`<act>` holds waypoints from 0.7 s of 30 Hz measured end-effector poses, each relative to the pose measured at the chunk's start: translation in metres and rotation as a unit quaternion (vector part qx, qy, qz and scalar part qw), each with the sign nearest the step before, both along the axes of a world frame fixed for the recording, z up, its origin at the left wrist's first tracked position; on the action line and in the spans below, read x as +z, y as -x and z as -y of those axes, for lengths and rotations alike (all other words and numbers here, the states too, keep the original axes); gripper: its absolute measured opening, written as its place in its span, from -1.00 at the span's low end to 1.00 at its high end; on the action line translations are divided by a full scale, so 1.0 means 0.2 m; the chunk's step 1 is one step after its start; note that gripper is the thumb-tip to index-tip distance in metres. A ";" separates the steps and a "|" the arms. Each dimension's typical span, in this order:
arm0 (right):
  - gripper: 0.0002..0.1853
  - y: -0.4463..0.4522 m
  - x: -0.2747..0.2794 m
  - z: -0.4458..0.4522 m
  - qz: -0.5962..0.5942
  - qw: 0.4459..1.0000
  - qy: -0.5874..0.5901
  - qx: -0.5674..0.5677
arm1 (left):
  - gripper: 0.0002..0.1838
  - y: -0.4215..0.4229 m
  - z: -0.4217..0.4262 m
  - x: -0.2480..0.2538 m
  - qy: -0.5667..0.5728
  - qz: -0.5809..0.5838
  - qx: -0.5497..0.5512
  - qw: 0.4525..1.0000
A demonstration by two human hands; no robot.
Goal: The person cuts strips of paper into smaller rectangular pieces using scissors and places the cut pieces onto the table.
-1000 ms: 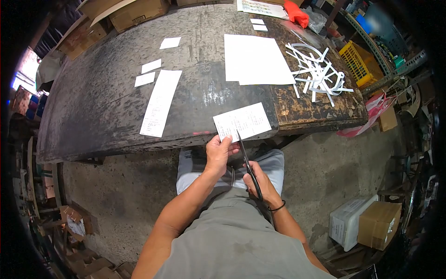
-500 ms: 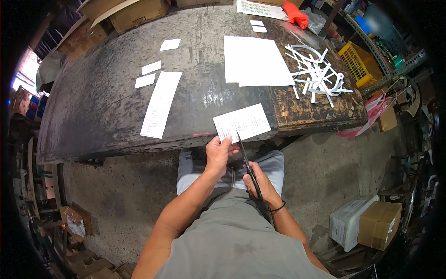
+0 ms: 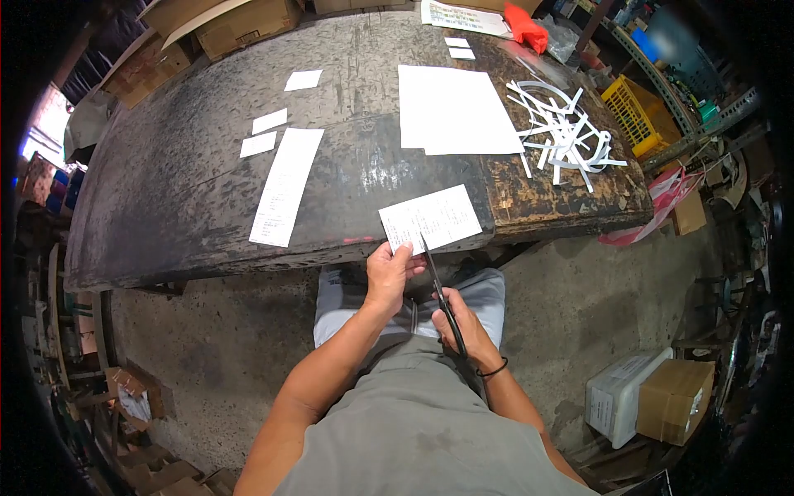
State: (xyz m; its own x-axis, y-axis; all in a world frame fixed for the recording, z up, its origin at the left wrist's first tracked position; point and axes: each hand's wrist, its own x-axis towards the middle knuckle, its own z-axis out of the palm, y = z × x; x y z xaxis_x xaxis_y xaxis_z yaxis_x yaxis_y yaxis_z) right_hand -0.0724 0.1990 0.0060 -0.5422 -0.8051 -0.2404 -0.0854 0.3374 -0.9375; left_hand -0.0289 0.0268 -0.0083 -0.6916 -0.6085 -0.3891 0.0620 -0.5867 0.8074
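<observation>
My left hand [image 3: 392, 274] pinches the lower left edge of a printed sheet of paper [image 3: 447, 217], held over the table's front edge. In my right hand [image 3: 465, 321] is a pair of black-handled scissors [image 3: 441, 291], fingers closed round the handles. The blades point up and slightly left, and their tip meets the sheet's lower edge near my left fingers. Left of that sheet, a long printed paper strip [image 3: 287, 188] lies on the table. Beyond it are small paper pieces [image 3: 258, 144]. Larger white sheets [image 3: 456, 112] lie stacked farther back.
A tangle of thin paper offcuts [image 3: 571, 136] covers the right end of the dark worn table [image 3: 182, 165]. Cardboard boxes [image 3: 248, 29] stand at the back left, with a red plastic bag [image 3: 527, 26] at the back right. A yellow crate [image 3: 633, 112] sits beyond the right edge.
</observation>
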 end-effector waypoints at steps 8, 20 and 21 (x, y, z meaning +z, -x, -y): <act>-0.37 -0.01 -0.02 0.00 0.001 1.000 0.007 -0.004 | -0.73 0.00 0.00 0.01 -0.003 -0.005 0.000 1.000; -0.39 -0.01 0.02 0.01 -0.005 1.000 0.002 -0.009 | -0.73 0.00 0.00 0.02 -0.004 -0.001 -0.004 1.000; -0.39 -0.01 0.00 0.01 -0.017 1.000 0.010 -0.013 | -0.73 0.00 0.00 0.02 -0.004 0.002 -0.003 1.000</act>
